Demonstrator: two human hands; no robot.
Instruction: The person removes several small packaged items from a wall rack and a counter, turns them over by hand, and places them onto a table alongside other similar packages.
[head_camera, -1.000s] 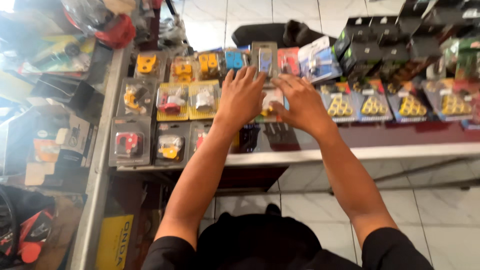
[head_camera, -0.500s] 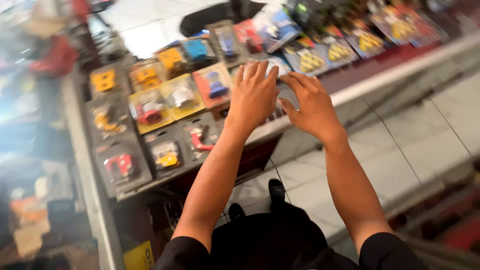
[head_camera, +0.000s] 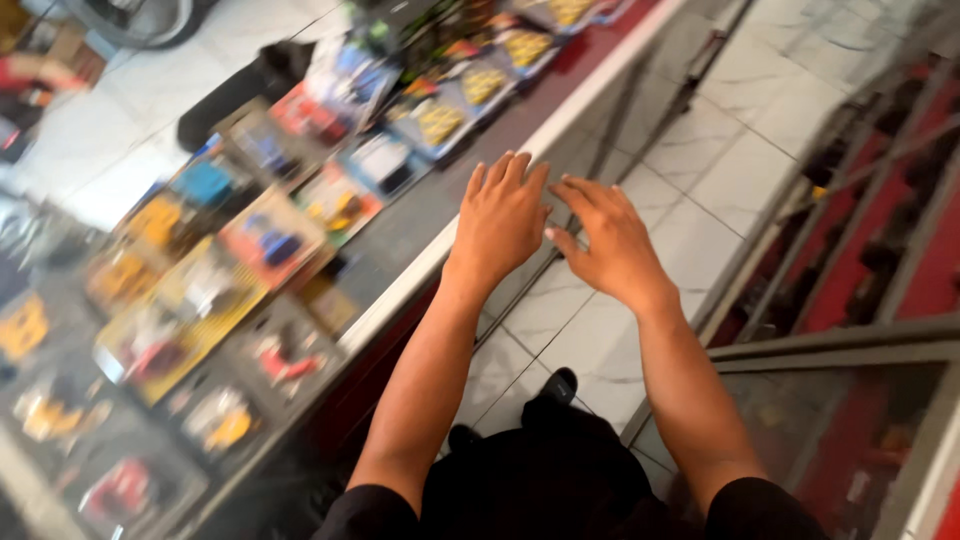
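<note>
Hovering open and empty, left hand (head_camera: 500, 215) and right hand (head_camera: 610, 245) flank the counter edge (head_camera: 420, 270).

A long counter (head_camera: 420, 235) with a dark top and a pale front edge runs slantwise across the view, above a white tiled floor (head_camera: 740, 170). Rows of flat packaged goods (head_camera: 270, 240), blurred and mostly yellow, red and blue, lie on the counter's top. Beyond the counter's far side, a black bag (head_camera: 230, 95) lies on the tiles.
</note>
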